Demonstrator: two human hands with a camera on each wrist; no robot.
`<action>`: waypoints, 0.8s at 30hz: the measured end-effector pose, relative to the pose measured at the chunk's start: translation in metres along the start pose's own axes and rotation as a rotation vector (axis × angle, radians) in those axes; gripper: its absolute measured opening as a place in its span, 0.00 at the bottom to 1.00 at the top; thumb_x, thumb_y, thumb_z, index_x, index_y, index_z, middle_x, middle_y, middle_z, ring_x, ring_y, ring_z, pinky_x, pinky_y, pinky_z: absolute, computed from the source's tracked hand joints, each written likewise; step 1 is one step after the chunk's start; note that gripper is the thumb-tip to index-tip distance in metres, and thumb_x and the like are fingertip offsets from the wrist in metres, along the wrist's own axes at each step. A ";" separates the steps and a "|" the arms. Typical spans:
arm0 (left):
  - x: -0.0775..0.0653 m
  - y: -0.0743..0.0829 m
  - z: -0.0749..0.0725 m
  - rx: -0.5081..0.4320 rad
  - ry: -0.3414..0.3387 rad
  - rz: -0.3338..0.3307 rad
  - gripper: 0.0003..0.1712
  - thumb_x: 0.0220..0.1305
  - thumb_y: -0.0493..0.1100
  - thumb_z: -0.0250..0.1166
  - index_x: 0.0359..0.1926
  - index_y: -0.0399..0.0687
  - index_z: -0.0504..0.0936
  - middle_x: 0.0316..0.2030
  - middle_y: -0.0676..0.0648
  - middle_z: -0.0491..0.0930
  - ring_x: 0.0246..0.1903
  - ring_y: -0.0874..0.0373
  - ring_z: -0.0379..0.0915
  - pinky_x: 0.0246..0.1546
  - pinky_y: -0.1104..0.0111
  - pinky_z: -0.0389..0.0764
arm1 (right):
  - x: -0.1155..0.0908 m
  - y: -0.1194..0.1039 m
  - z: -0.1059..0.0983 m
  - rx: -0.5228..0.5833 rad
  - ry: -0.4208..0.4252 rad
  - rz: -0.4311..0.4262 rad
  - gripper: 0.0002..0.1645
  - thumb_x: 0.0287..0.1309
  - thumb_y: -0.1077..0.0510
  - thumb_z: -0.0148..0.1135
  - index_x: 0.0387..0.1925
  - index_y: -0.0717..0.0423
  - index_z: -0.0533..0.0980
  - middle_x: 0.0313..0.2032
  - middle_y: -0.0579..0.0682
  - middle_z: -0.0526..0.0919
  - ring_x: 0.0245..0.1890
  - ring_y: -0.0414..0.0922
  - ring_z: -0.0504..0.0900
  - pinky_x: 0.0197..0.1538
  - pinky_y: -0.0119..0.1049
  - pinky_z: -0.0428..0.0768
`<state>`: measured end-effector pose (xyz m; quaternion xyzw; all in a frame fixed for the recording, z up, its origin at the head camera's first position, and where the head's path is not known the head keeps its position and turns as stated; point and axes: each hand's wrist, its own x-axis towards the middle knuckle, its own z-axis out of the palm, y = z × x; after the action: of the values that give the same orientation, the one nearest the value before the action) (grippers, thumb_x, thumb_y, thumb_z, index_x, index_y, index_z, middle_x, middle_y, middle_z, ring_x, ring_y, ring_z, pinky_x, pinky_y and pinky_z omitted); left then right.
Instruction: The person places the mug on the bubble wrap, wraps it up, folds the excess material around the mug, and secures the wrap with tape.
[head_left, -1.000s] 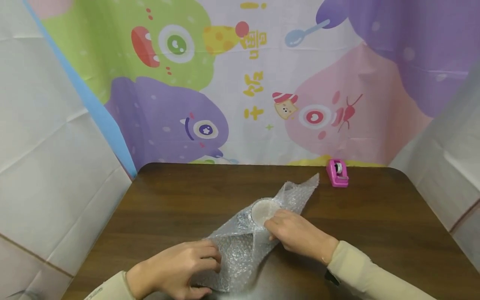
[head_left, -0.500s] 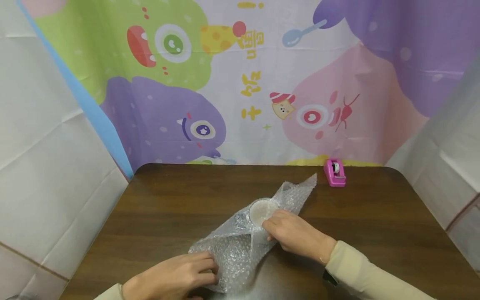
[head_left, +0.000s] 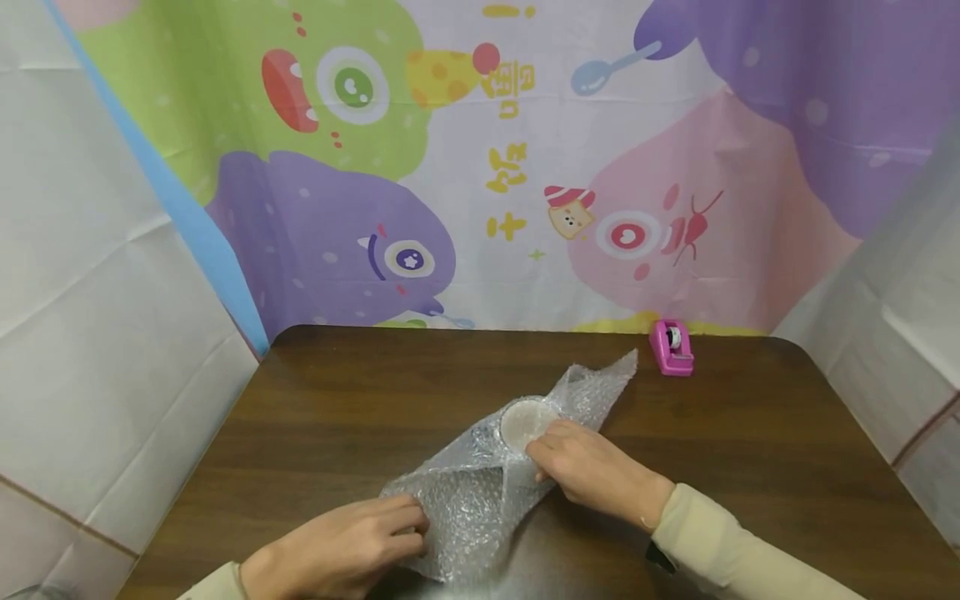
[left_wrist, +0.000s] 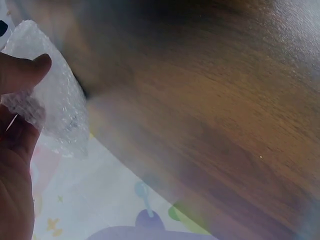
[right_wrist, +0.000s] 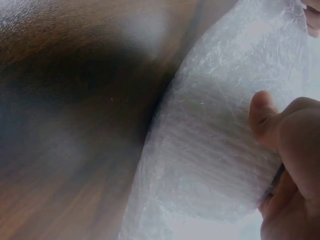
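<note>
A sheet of bubble wrap (head_left: 465, 517) lies slantwise on the brown wooden table (head_left: 337, 400), folded round a cup-like thing (head_left: 525, 423) with a round, pale top. Ribbed sides show through the wrap in the right wrist view. My right hand (head_left: 600, 468) grips the near right edge of this round thing, its thumb (right_wrist: 262, 115) outside on the wrap and its fingers over the edge. At the lower left end, my left hand (head_left: 337, 542) pinches the bubble wrap; the left wrist view shows the thumb (left_wrist: 30, 70) on top of the film and fingers behind.
A pink tape dispenser (head_left: 672, 347) stands at the back right of the table. One twisted end of the wrap points toward it. Behind the table hangs a cartoon-printed cloth (head_left: 510, 167), with pale sheets (head_left: 97, 275) at the sides.
My left hand has shifted a little to the left along the bubble wrap, baring more of its lower left corner. The right hand keeps its hold in the same place.
</note>
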<state>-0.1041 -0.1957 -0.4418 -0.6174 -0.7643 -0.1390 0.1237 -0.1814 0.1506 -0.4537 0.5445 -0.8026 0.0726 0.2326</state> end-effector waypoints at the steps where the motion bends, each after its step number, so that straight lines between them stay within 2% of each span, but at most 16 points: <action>1: 0.000 0.000 -0.001 0.002 0.003 -0.001 0.14 0.61 0.30 0.65 0.39 0.55 0.79 0.44 0.58 0.76 0.45 0.67 0.70 0.48 0.78 0.76 | 0.000 0.000 0.000 -0.001 -0.001 0.000 0.19 0.51 0.59 0.77 0.27 0.50 0.69 0.22 0.39 0.75 0.27 0.40 0.74 0.37 0.34 0.76; 10: -0.002 0.003 -0.005 0.006 0.014 -0.034 0.18 0.51 0.27 0.65 0.37 0.55 0.79 0.41 0.60 0.74 0.42 0.67 0.68 0.45 0.78 0.75 | -0.001 -0.003 0.001 -0.020 -0.010 0.000 0.18 0.51 0.61 0.75 0.28 0.51 0.69 0.25 0.40 0.76 0.29 0.41 0.75 0.40 0.35 0.77; 18: -0.003 0.005 -0.008 0.026 0.035 -0.051 0.19 0.48 0.26 0.64 0.36 0.56 0.79 0.39 0.60 0.73 0.39 0.68 0.66 0.43 0.77 0.73 | 0.003 -0.009 -0.003 0.022 -0.080 0.073 0.04 0.55 0.60 0.58 0.32 0.52 0.71 0.35 0.45 0.70 0.37 0.44 0.69 0.47 0.41 0.76; 20: -0.003 0.004 -0.009 0.040 0.044 -0.042 0.18 0.52 0.27 0.61 0.38 0.55 0.80 0.38 0.60 0.73 0.39 0.67 0.67 0.43 0.77 0.74 | 0.003 -0.011 -0.005 0.006 -0.093 0.078 0.02 0.55 0.61 0.53 0.32 0.52 0.72 0.34 0.45 0.68 0.37 0.44 0.68 0.46 0.40 0.75; 22: -0.002 0.004 -0.011 0.070 0.056 -0.032 0.18 0.61 0.27 0.54 0.39 0.55 0.81 0.39 0.61 0.74 0.40 0.67 0.69 0.44 0.77 0.75 | 0.005 -0.010 -0.007 -0.032 -0.100 0.067 0.09 0.53 0.65 0.49 0.32 0.52 0.75 0.33 0.45 0.70 0.39 0.45 0.70 0.47 0.40 0.74; 24: -0.002 0.003 -0.013 0.099 0.062 -0.023 0.19 0.69 0.29 0.48 0.42 0.54 0.82 0.40 0.60 0.76 0.41 0.67 0.71 0.46 0.76 0.77 | 0.006 -0.009 -0.009 -0.069 -0.103 0.056 0.14 0.47 0.68 0.50 0.34 0.54 0.77 0.32 0.45 0.74 0.40 0.46 0.73 0.48 0.41 0.75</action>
<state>-0.1005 -0.2018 -0.4301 -0.5970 -0.7732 -0.1216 0.1761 -0.1720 0.1453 -0.4439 0.5164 -0.8305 0.0233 0.2074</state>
